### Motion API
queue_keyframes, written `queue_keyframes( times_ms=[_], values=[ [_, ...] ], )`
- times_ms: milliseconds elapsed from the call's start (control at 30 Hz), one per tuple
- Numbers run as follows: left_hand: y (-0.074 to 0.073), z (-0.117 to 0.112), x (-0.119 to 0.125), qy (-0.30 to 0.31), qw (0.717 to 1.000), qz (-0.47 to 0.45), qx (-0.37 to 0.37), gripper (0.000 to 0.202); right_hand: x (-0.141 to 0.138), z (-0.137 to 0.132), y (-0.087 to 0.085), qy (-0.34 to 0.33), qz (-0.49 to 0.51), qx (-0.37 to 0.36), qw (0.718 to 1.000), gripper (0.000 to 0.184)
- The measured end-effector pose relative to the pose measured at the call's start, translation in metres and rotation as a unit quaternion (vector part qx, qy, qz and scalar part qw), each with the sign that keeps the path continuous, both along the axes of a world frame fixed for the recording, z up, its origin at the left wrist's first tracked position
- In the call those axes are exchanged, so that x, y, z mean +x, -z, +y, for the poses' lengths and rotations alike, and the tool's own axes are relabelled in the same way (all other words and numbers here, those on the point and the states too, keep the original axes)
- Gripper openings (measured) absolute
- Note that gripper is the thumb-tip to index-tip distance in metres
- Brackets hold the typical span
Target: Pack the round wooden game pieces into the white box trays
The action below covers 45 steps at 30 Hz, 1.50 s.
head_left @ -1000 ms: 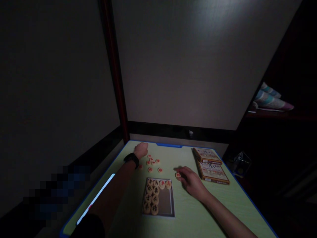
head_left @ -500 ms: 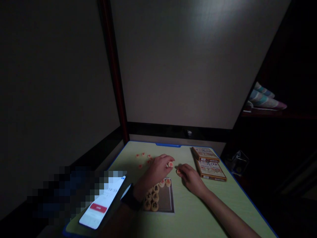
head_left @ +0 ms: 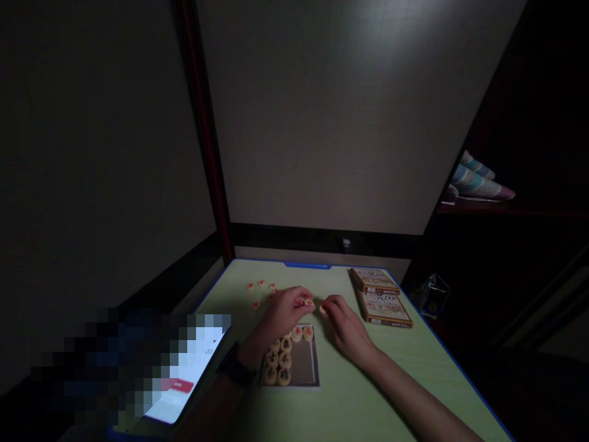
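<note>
Between the thumb and fingers of my left hand [head_left: 286, 312] is a round Chinese chess piece [head_left: 309, 302] with a red character. My right hand [head_left: 343, 322] pinches another Chinese chess piece [head_left: 323, 312], mostly covered by the fingers. Both hands are over the table, close together and apart from each other. Just below them lies a shallow box tray [head_left: 302, 362]. Black-character pieces [head_left: 284, 360] fill its left side, and two red-character pieces [head_left: 302, 333] sit along its far edge. My left wrist, with a dark watch on it, hides the tray's upper left corner.
Several loose red-character pieces [head_left: 256, 305] are scattered at the table's far left. Two flat printed boxes [head_left: 384, 308] overlap at the right. A lit phone [head_left: 188, 368] lies at the left edge. The green table [head_left: 368, 405] has a blue rim, and a wall stands behind it.
My right hand has drawn a little nearer to my left hand. The piece in my left hand has tipped flatter. The whole view has shifted slightly.
</note>
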<state>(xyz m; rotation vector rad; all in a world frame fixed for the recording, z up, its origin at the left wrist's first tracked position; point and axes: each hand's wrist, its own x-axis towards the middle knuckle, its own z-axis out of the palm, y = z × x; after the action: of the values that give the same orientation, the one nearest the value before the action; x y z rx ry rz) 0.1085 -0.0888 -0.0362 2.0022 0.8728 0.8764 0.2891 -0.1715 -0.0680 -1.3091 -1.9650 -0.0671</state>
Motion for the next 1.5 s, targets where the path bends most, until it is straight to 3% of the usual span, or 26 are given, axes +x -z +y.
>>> queue_keyframes(
  times_ms=[167, 400, 567, 700, 800, 900, 967, 1033, 1067, 1133, 1233, 1367, 1500],
  values=[
    [0.005, 0.008, -0.001, -0.041, 0.999, 0.005, 0.008, 0.021, 0.012, 0.009, 0.015, 0.029, -0.066, -0.066, 0.995, 0.022],
    [0.002, 0.004, -0.001, -0.01, 1.0, 0.002, -0.028, 0.026, 0.018, 0.01, 0.013, 0.024, -0.079, -0.092, 0.992, 0.026],
    [0.008, -0.001, 0.004, -0.011, 0.997, -0.027, -0.067, 0.035, 0.007, -0.002, 0.0, -0.014, -0.015, -0.045, 0.999, 0.035],
    [0.022, -0.002, 0.013, 0.063, 0.977, -0.121, -0.166, 0.058, -0.003, -0.006, -0.003, -0.046, -0.018, 0.029, 0.998, 0.029],
    [0.02, -0.001, 0.012, 0.11, 0.966, -0.129, -0.196, 0.059, -0.002, -0.004, -0.001, -0.047, -0.029, 0.058, 0.997, 0.029],
    [0.004, 0.006, -0.005, 0.076, 0.989, -0.059, -0.113, 0.044, 0.013, 0.002, 0.0, -0.006, -0.039, 0.041, 0.998, 0.028],
    [-0.009, 0.016, -0.027, -0.036, 0.998, 0.044, 0.021, 0.028, 0.028, 0.008, 0.001, 0.041, -0.054, 0.013, 0.998, 0.029],
    [-0.016, 0.027, -0.051, -0.116, 0.964, 0.197, 0.136, 0.018, 0.041, 0.014, 0.004, 0.084, -0.085, -0.024, 0.993, 0.03],
    [-0.017, 0.032, -0.061, -0.133, 0.941, 0.267, 0.159, 0.016, 0.045, 0.016, 0.005, 0.099, -0.102, -0.045, 0.989, 0.03],
    [-0.013, 0.04, -0.077, -0.139, 0.907, 0.359, 0.172, 0.018, 0.049, 0.018, 0.006, 0.116, -0.133, -0.085, 0.981, 0.03],
    [-0.001, 0.042, -0.085, -0.123, 0.879, 0.435, 0.151, 0.016, 0.047, 0.018, 0.006, 0.103, -0.151, -0.115, 0.976, 0.032],
    [0.011, 0.035, -0.084, -0.112, 0.872, 0.453, 0.149, 0.02, 0.043, 0.016, 0.004, 0.072, -0.137, -0.116, 0.981, 0.033],
    [0.007, 0.032, -0.079, -0.104, 0.874, 0.434, 0.194, 0.026, 0.044, 0.015, 0.0, 0.053, -0.135, -0.118, 0.982, 0.036]
  ],
)
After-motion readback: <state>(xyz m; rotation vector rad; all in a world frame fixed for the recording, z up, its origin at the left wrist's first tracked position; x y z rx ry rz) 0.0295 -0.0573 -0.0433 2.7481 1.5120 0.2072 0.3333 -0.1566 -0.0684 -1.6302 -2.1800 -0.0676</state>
